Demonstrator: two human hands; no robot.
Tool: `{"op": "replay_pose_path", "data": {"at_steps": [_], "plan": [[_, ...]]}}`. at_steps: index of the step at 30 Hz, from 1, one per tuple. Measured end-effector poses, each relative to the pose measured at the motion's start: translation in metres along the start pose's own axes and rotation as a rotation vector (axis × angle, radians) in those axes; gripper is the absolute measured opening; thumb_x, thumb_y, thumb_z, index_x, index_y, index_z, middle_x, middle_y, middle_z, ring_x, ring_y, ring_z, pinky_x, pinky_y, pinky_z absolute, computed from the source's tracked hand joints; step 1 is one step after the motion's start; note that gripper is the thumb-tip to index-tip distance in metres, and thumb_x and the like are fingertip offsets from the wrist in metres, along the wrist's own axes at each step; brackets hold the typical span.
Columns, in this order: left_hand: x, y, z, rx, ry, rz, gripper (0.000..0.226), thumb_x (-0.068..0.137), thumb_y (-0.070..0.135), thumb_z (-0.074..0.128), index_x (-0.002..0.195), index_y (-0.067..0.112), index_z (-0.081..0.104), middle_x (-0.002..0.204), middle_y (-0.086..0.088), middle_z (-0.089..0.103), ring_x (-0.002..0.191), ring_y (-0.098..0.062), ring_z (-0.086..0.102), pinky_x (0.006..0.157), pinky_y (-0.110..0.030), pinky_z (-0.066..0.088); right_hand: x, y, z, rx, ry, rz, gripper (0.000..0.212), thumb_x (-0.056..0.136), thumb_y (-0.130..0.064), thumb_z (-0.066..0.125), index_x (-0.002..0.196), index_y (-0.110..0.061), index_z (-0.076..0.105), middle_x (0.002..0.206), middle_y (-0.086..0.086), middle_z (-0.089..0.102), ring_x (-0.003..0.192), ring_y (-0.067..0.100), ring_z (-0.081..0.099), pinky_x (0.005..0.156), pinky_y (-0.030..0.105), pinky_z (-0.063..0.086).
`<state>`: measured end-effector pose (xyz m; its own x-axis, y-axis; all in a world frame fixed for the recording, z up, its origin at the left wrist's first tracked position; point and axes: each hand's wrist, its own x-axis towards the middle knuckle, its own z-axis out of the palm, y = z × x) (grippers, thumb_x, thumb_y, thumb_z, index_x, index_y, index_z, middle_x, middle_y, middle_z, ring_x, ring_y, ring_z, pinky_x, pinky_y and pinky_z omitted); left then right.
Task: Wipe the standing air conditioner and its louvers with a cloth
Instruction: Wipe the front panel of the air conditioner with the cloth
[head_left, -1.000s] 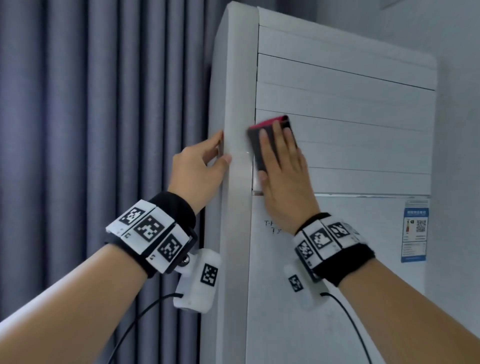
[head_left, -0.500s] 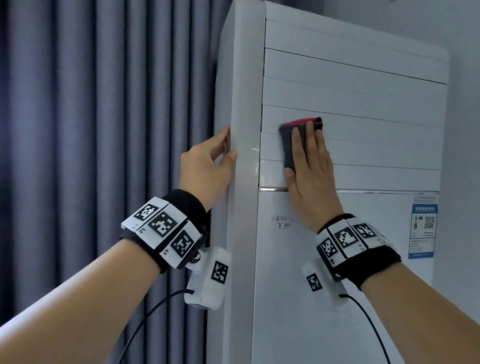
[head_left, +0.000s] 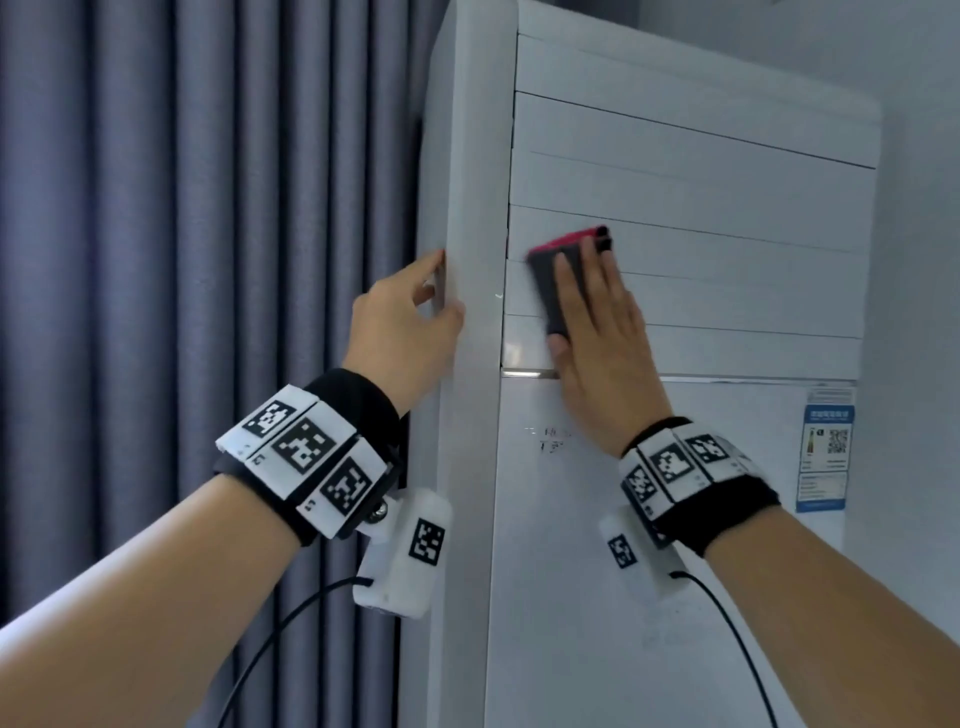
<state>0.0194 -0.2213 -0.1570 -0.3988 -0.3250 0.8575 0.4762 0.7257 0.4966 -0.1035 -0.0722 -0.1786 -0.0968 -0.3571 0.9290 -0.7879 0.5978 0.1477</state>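
A tall white standing air conditioner fills the right half of the view. Its closed horizontal louvers span the upper front. My right hand lies flat on the lower louvers near their left end and presses a dark grey cloth with a pink edge against them. Most of the cloth is hidden under my fingers. My left hand grips the unit's left front corner, thumb on the front face and fingers around the side.
Grey-blue pleated curtains hang close to the left of the unit. A pale wall stands right of it. A blue label sticks to the front panel's right edge. Both wrists wear marker bands with trailing black cables.
My right hand slid the cloth rightward along the louvers, then back left toward their left end. The left hand keeps its hold on the corner. The view shifted slightly.
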Motion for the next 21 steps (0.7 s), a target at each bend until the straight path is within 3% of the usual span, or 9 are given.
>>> {"op": "replay_pose_path", "data": {"at_steps": [2, 4, 6, 8, 11, 13, 21], "plan": [[-0.004, 0.007, 0.004, 0.132, 0.009, 0.075, 0.056, 0.086, 0.012, 0.058, 0.138, 0.021, 0.042, 0.138, 0.013, 0.044, 0.131, -0.011, 0.041, 0.106, -0.026, 0.037, -0.006, 0.022, -0.006, 0.006, -0.007, 0.082, 0.064, 0.096, -0.021, 0.035, 0.146, -0.021, -0.005, 0.157, 0.006, -0.007, 0.139, 0.011, -0.015, 0.116, 0.038, 0.001], [-0.009, 0.016, 0.011, 0.408, -0.02, 0.249, 0.067, 0.086, 0.016, 0.058, 0.145, 0.012, 0.028, 0.156, -0.002, 0.016, 0.143, -0.019, 0.018, 0.115, -0.032, 0.023, -0.009, 0.031, -0.009, 0.013, -0.009, 0.136, 0.063, 0.097, -0.021, 0.034, 0.146, -0.02, -0.004, 0.157, 0.007, -0.008, 0.14, 0.014, -0.013, 0.117, 0.04, 0.002], [-0.012, 0.022, 0.024, 0.759, -0.105, 0.426, 0.072, 0.087, 0.023, 0.053, 0.147, 0.007, 0.016, 0.159, -0.006, -0.001, 0.146, -0.024, 0.003, 0.117, -0.042, 0.015, -0.007, 0.022, -0.009, 0.024, 0.009, 0.136, 0.062, 0.097, -0.02, 0.034, 0.146, -0.017, -0.002, 0.156, 0.01, -0.006, 0.142, 0.021, -0.01, 0.117, 0.042, 0.003], [-0.014, 0.026, 0.04, 0.932, -0.176, 0.44, 0.072, 0.09, 0.028, 0.043, 0.149, 0.008, 0.007, 0.159, -0.003, -0.007, 0.146, -0.022, -0.004, 0.116, -0.048, 0.011, -0.002, 0.007, -0.007, 0.035, 0.014, 0.078, 0.062, 0.096, -0.021, 0.034, 0.146, -0.016, -0.001, 0.156, 0.011, -0.005, 0.143, 0.024, -0.008, 0.117, 0.041, 0.003], [-0.015, 0.02, 0.054, 0.93, -0.165, 0.364, 0.069, 0.091, 0.033, 0.029, 0.149, 0.009, 0.0, 0.159, -0.003, -0.008, 0.146, -0.02, -0.007, 0.115, -0.048, 0.007, 0.002, 0.001, -0.001, 0.054, 0.014, -0.017, 0.061, 0.095, -0.025, 0.03, 0.147, -0.019, -0.001, 0.157, 0.008, -0.003, 0.142, 0.017, -0.009, 0.115, 0.036, 0.0], [-0.015, 0.015, 0.059, 0.943, -0.156, 0.362, 0.068, 0.092, 0.03, 0.03, 0.149, 0.008, 0.001, 0.159, -0.004, -0.009, 0.146, -0.02, -0.008, 0.116, -0.048, 0.005, -0.002, 0.013, 0.0, 0.042, 0.018, -0.034, 0.06, 0.095, -0.026, 0.028, 0.147, -0.02, -0.001, 0.157, 0.007, -0.002, 0.142, 0.016, -0.009, 0.115, 0.035, 0.0], [-0.018, 0.014, 0.062, 0.978, -0.128, 0.351, 0.069, 0.089, 0.022, 0.039, 0.148, 0.003, 0.008, 0.159, -0.007, -0.003, 0.146, -0.024, -0.003, 0.114, -0.053, 0.006, -0.025, 0.087, -0.012, -0.002, 0.018, 0.146, 0.061, 0.096, -0.022, 0.031, 0.147, -0.019, -0.002, 0.157, 0.007, -0.006, 0.144, 0.019, -0.007, 0.115, 0.033, -0.004]]}}
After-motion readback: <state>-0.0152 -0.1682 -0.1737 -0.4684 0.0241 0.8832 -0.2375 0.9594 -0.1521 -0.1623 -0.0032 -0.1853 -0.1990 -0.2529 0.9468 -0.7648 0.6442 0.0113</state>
